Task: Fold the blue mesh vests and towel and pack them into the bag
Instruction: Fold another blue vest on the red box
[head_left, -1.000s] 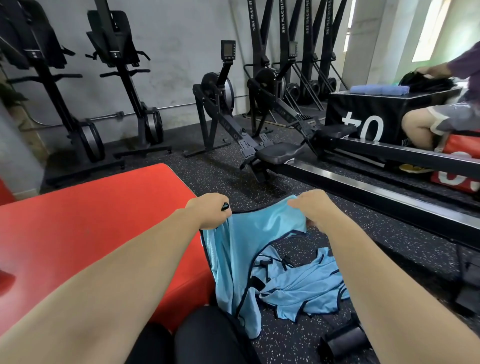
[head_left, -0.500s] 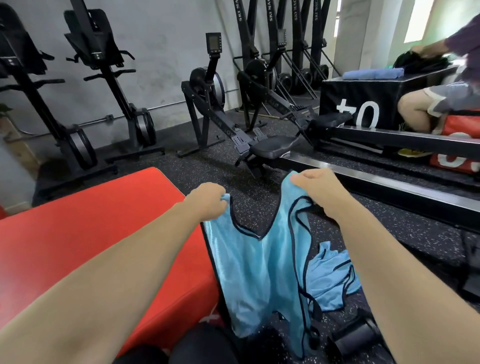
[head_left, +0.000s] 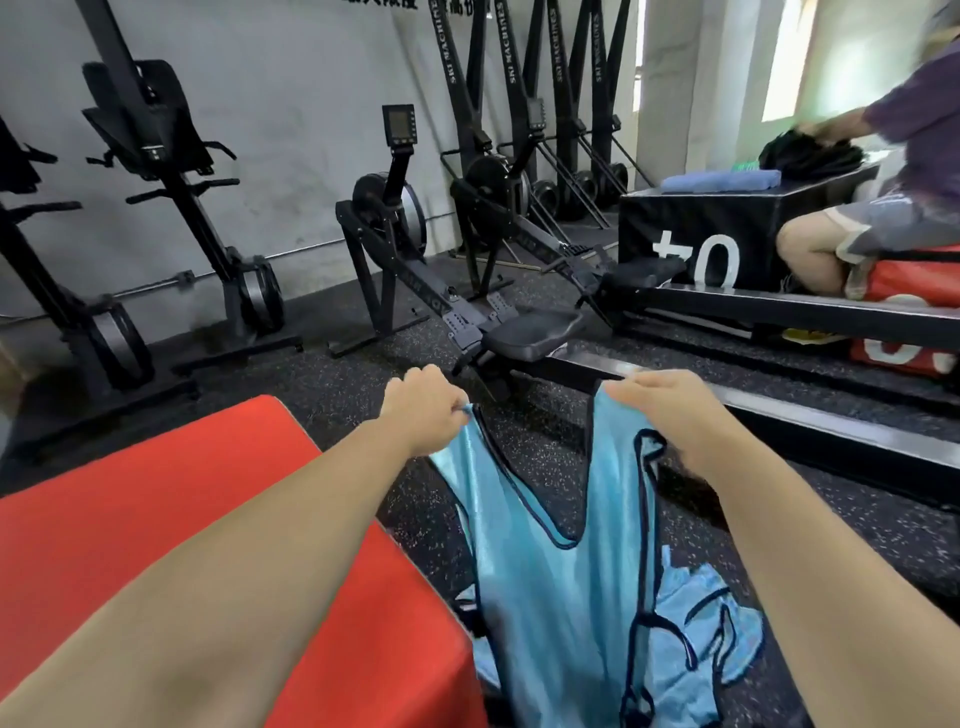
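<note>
The held vest (head_left: 561, 597) runs off the bottom edge at 6 o'clock, hem unseen, and covers much of a second vest (head_left: 711, 629) at 5 o'clock. The fingertips of the left hand (head_left: 423, 410) and the right hand (head_left: 660, 405) curl out of sight (behind the straps). At 2 o'clock a blurred person (head_left: 904, 104) is cut off by the right edge.

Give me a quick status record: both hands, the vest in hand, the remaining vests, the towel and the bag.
left hand: grips one shoulder strap of the held vest
right hand: grips the other shoulder strap
held vest: hangs unfolded between the hands, beside the red pad
other vests: crumpled on the floor, lower right
towel: blue, lies on the black box
bag: dark bundle on the black box; cannot confirm it is the bag
</note>
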